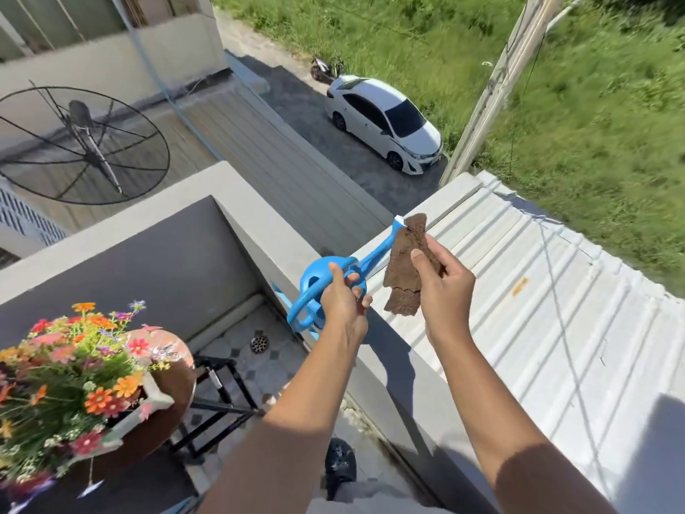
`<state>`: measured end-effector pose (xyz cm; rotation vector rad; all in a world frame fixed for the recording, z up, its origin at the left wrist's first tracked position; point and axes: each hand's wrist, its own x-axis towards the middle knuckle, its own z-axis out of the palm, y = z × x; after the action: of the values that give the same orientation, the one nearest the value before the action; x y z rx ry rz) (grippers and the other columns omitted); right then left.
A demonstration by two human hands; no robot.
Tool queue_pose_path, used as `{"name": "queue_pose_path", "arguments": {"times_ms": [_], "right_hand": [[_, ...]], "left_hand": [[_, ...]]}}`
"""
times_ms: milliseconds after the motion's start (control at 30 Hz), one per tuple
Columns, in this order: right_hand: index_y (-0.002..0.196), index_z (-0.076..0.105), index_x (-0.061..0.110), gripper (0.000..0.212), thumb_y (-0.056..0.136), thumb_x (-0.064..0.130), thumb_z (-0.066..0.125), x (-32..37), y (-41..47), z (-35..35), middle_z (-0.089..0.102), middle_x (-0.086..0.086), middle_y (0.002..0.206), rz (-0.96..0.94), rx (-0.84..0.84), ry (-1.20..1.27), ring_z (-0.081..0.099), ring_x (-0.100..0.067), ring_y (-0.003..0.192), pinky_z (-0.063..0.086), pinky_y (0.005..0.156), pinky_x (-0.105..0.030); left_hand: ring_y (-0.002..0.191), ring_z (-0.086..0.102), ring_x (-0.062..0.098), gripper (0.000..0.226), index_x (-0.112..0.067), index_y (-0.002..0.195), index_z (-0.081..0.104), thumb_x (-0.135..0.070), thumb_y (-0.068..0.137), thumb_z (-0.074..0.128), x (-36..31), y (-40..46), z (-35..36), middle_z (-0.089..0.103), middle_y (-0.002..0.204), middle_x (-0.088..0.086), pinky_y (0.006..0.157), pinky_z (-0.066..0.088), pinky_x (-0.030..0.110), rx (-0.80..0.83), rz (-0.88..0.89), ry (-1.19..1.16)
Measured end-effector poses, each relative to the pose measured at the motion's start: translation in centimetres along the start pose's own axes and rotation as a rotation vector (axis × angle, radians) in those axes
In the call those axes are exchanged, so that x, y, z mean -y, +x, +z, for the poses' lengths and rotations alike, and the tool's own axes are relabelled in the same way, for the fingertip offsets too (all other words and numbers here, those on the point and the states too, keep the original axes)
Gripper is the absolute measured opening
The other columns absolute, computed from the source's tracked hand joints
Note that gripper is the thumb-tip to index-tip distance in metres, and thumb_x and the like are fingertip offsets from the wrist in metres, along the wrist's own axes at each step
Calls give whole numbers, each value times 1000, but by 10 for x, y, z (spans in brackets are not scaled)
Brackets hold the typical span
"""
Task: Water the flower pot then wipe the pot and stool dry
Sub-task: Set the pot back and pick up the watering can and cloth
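From the head camera we see our left hand (343, 304) curled tight round the handle of the blue watering can (326, 287), held over the balcony wall (259, 220), spout aimed out toward the corrugated roof (537, 291). Our right hand (443, 287) pinches a brown cloth (406, 268) between thumb and fingers, right beside the spout. Down at lower left, the flower pot (148, 402) sits on the round stool (178, 365), well apart from both hands.

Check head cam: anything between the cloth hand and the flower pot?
Yes: in the head view the left hand holding the blue watering can sits between the right hand with the brown cloth and the flower pot.
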<state>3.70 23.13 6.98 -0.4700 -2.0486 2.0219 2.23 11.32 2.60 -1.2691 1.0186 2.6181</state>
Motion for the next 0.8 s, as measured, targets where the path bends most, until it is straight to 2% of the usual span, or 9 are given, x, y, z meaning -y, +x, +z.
{"name": "queue_pose_path", "arguments": {"times_ms": [67,167,300,400,533,633,700,800], "right_hand": [[116,70,26,33,82,27,71,-1,-1,6,72,6,117,2,72,2,65,-13,114,49,103,-46],[109,73,31,27,87,16,69,-4,-9,18,72,9,114,45,185,3,65,-9,113,51,103,-42],[115,71,21,30,88,7,66,-16,-27,44,73,-1,113,114,327,33,68,-18,108,54,98,-45],[120,68,21,37,88,2,65,-34,-44,67,71,1,118,121,438,43,65,-16,114,52,97,-35],[126,63,18,44,87,0,69,-76,-66,98,68,5,122,190,546,3,62,-5,116,49,93,-17],[127,63,15,45,85,1,71,-140,-84,127,70,8,118,302,604,-74,65,-2,110,49,92,-18],[126,63,12,45,83,2,73,-194,-95,143,70,9,115,379,598,-132,66,1,107,49,92,-18],[123,64,11,45,81,3,76,-283,-103,159,71,0,118,485,523,-191,67,-7,108,52,99,-30]], "left_hand": [[37,32,5,32,-14,89,55,-44,98,47,-9,1,-13,49,65,-3,33,29,19,-20,40,53],[38,30,7,36,-17,79,58,-46,97,48,-33,5,-43,41,54,-4,36,28,18,-51,108,143],[37,25,8,37,-18,70,50,-45,95,49,-63,11,-93,36,49,-4,43,21,23,-77,132,310],[38,23,11,36,-20,63,40,-40,93,49,-76,27,-131,28,47,-4,45,19,25,-103,133,439],[40,25,14,24,-20,76,44,-40,89,50,-83,69,-181,28,51,-2,45,21,26,-163,128,554],[40,30,13,29,-19,72,42,-39,92,49,-75,120,-224,33,48,-2,44,24,25,-195,95,673],[43,36,15,30,-18,72,46,-42,89,50,-61,162,-257,39,53,-1,46,26,26,-239,69,757],[65,56,23,41,-13,82,60,-52,84,48,-31,235,-307,58,73,6,58,42,33,-313,59,915]]}}
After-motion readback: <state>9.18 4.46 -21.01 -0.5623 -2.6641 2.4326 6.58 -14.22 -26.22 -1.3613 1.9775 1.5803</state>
